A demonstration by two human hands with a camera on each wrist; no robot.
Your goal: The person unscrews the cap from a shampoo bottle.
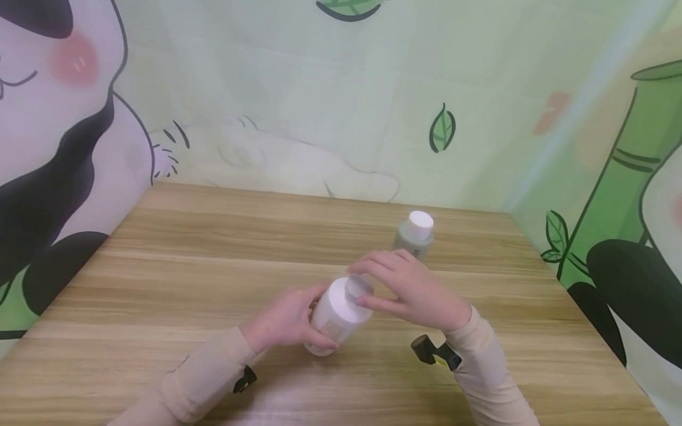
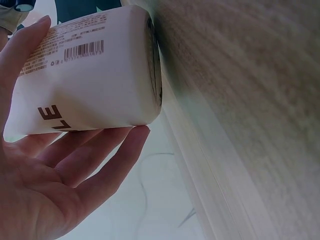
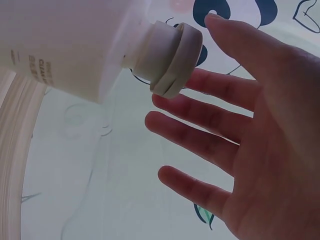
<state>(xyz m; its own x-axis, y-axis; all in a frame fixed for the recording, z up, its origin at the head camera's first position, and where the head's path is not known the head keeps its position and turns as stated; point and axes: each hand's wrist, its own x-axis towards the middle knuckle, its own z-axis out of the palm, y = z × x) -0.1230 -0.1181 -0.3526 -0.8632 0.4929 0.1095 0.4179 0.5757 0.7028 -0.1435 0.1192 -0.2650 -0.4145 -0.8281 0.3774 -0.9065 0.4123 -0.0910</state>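
Brown print on the white bottle [image 1: 341, 322] includes a barcode [image 2: 84, 51], large letters reading "LE" [image 2: 50, 112] and smaller "CLEAN". Smooth and round-shouldered, it leans at the near middle of the wooden table [image 1: 186, 272], its long axis running from near left to its white cap [image 3: 186, 60] at far right. The left hand [image 1: 282, 316] grips its body; the right hand [image 1: 412, 290] spreads wide around the cap. A greenish bottle [image 1: 412, 238] stands farther right.
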